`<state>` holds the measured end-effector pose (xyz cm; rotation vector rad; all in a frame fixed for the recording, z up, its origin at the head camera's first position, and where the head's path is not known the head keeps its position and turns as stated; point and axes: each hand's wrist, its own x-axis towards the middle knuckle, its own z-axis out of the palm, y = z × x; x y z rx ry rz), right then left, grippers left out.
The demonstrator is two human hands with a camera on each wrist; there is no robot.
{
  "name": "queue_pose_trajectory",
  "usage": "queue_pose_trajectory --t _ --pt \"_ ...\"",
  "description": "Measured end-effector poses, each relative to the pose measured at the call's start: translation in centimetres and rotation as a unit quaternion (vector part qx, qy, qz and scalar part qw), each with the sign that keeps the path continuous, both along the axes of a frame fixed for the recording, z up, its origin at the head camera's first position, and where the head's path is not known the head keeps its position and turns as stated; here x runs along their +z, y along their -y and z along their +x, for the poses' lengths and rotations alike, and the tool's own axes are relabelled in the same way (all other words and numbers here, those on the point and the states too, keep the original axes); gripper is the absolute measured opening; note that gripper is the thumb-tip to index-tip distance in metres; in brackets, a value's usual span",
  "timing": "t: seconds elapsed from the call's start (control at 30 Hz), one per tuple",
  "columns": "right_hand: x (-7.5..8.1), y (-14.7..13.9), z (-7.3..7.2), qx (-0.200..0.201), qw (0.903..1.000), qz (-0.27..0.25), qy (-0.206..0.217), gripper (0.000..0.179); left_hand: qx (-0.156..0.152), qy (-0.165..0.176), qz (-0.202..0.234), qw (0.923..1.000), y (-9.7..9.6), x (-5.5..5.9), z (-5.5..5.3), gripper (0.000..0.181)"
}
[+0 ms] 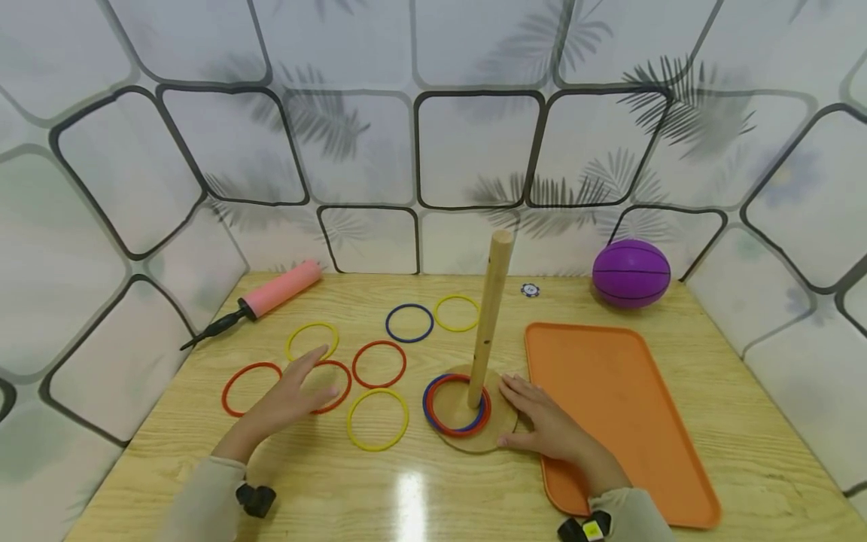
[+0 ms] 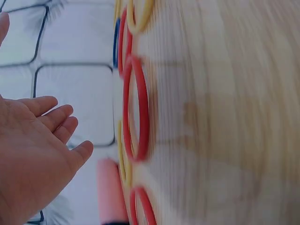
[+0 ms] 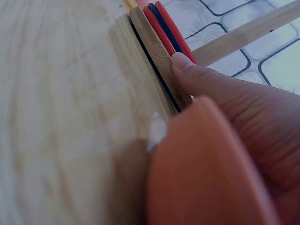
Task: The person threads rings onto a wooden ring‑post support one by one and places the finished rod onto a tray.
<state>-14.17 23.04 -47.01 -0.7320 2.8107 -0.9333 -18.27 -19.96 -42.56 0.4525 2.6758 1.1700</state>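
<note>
Pale wood: a stand (image 1: pixel 482 354) with a round base (image 1: pixel 500 418) and an upright post (image 1: pixel 494 301), set right of centre on the table (image 1: pixel 325 493).

Three thin rings circle the foot of the post: a red ring (image 1: pixel 457 435) on top, then blue, then a second red, as read from my right wrist view.

My right hand (image 1: pixel 552 429) rests against the right side of the base. Fingers extended, thumb tip at the near rim; I touch it without clenching. My wrist crosses the left edge of an orange tray (image 1: pixel 609 399).

My left hand (image 1: pixel 294 395) is released, holding nothing. Fingers spread, it hangs over a loose red ring (image 1: pixel 350 380), with a yellow ring (image 1: pixel 311 324) just beyond.

Other loose rings, flat on the table: red at far left, red nearer centre, yellow in front, blue and yellow towards the back.

Periphery: pink pump (image 1: pixel 281 290), back left; small chip (image 1: pixel 530 290), behind the stand; purple ball (image 1: pixel 631 273), back right beyond the tray.
</note>
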Motion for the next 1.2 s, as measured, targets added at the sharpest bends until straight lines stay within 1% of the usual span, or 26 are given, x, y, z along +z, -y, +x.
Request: queue_pose_trajectory --t 0.1,0.2,0.3,0.37,0.47,0.57,0.7,0.87,1.13,1.2 --pt "-0.1 0.0 0.0 0.001 1.0000 -0.003 0.002 0.088 0.018 -0.003 -0.013 0.9998 2.1 0.3 0.4 0.081" --pt "-0.2 -0.1 -0.1 0.002 1.0000 -0.004 0.004 0.088 0.035 -0.008 -0.025 0.9990 4.0 0.3 0.6 0.082" --pt "-0.2 -0.1 -0.1 0.002 1.0000 -0.004 0.004 0.088 0.049 -0.012 -0.032 0.9982 5.8 -0.2 0.7 0.083" --pt "-0.2 0.0 -0.1 0.001 1.0000 -0.003 0.005 0.089 0.052 -0.012 -0.034 0.9980 6.9 -0.7 0.6 0.083" --pt "-0.2 0.0 -0.1 0.001 1.0000 -0.002 0.005 0.089 0.056 -0.004 -0.039 0.9977 8.3 -1.3 0.5 0.084" --pt "-0.1 0.0 0.0 0.003 1.0000 -0.005 0.004 0.088 0.061 0.005 -0.046 0.9971 9.3 -1.7 0.3 0.086" --pt "-0.1 0.0 0.0 0.003 0.9999 -0.009 0.005 0.088 0.068 0.012 -0.058 0.9959 10.2 -1.9 -0.1 0.091" --pt "0.0 0.0 0.1 -0.002 0.9998 -0.011 0.014 0.090 0.066 0.027 -0.069 0.9951 10.7 -2.2 -0.4 0.097" --pt "0.0 0.0 0.1 0.000 0.9999 -0.012 0.006 0.089 0.056 0.041 -0.099 0.9927 10.5 -2.6 -0.6 0.112" --pt "0.1 0.1 0.1 0.001 0.9998 -0.014 0.011 0.089 0.055 0.039 -0.102 0.9925 10.6 -2.7 -0.6 0.114"
